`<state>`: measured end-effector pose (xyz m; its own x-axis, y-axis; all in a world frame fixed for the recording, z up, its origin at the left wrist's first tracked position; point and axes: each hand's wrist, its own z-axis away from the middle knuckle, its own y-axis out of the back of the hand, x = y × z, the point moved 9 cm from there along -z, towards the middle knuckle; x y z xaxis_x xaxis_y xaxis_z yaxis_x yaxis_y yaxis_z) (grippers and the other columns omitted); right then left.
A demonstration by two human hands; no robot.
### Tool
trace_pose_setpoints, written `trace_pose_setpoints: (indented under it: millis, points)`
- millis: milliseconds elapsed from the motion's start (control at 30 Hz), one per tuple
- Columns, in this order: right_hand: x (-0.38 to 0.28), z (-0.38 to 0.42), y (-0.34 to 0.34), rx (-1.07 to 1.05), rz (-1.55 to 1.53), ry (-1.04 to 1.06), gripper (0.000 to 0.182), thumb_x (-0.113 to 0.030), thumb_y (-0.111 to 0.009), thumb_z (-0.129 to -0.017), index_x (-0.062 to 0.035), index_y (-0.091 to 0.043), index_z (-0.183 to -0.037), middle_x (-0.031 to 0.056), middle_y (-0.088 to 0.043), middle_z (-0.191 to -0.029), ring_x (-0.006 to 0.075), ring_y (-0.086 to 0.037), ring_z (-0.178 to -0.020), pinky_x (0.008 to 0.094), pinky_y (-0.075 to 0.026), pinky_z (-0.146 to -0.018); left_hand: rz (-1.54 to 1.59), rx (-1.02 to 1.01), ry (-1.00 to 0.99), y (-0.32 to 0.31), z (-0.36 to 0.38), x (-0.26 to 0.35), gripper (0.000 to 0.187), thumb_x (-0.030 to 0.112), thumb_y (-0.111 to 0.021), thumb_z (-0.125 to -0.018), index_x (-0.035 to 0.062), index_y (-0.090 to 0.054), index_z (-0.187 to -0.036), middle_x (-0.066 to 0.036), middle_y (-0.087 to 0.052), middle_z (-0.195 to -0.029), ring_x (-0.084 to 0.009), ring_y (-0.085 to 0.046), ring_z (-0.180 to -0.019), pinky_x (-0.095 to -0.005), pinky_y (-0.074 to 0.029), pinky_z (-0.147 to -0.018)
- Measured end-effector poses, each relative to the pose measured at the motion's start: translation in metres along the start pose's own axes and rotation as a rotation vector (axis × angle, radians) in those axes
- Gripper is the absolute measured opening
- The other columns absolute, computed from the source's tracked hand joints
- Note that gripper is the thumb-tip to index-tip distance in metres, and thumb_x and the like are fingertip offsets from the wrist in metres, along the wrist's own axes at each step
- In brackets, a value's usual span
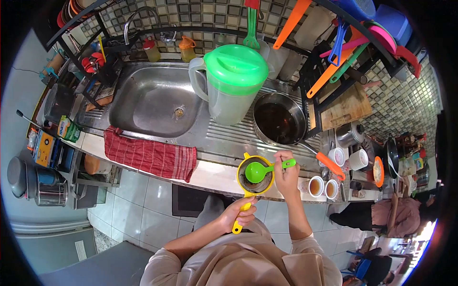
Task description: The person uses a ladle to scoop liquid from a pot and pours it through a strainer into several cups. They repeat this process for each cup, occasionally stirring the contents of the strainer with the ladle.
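Kitchen counter (214,175) | on steel drainboard (231,142): lidded pitcher (231,88), saucepan (297,112) | front: red cloth (149,155) | right: 2 filled cups (310,185)

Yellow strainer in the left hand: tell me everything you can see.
The yellow strainer looks plastic: a round rim, a small tab on its far side, a dark greyish bowl and a straight handle. The left hand grips the handle. Its bowl faces up over the front edge of the counter. A green spoon overlaps the bowl; contact is unclear.
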<state>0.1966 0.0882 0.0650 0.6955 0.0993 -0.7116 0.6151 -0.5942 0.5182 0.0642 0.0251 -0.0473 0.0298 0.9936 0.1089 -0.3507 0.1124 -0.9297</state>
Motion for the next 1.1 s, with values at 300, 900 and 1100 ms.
trace_pose_setpoints:
  millis: [300,900,1100]
  points:
    - [-0.012,0.006,-0.012,-0.117,-0.035,0.114,0.007,0.003,-0.044,-0.081,-0.0001,-0.044,-0.087,0.0060,-0.047,-0.064,0.0122,-0.043,-0.049,0.0261,-0.034,-0.046,0.010,-0.005,0.006,0.002,-0.001,-0.001,0.020,0.033,-0.043,-0.090,0.0165,-0.042,-0.080,0.007,-0.026,-0.047,-0.0033,-0.022,-0.036,-0.0177,-0.020,-0.033]
    - [0.004,0.004,0.000,-0.128,-0.051,0.027,0.008,-0.003,-0.049,-0.082,-0.0022,-0.046,-0.089,0.0094,-0.053,-0.062,0.0200,-0.053,-0.049,0.0294,-0.040,-0.048,0.012,0.027,0.007,0.003,-0.001,-0.002,0.020,0.033,-0.045,-0.089,0.0166,-0.042,-0.079,0.007,-0.024,-0.047,-0.0038,-0.021,-0.037,-0.0178,-0.020,-0.033]
    - [-0.035,0.007,-0.019,-0.313,0.017,0.298,0.015,-0.001,-0.051,-0.077,-0.0045,-0.041,-0.087,0.0110,-0.058,-0.069,0.0296,-0.057,-0.055,0.0349,-0.045,-0.052,-0.012,0.015,0.007,0.004,-0.001,-0.002,0.020,0.034,-0.044,-0.089,0.0165,-0.041,-0.080,0.007,-0.025,-0.048,-0.0034,-0.023,-0.037,-0.0178,-0.020,-0.033]
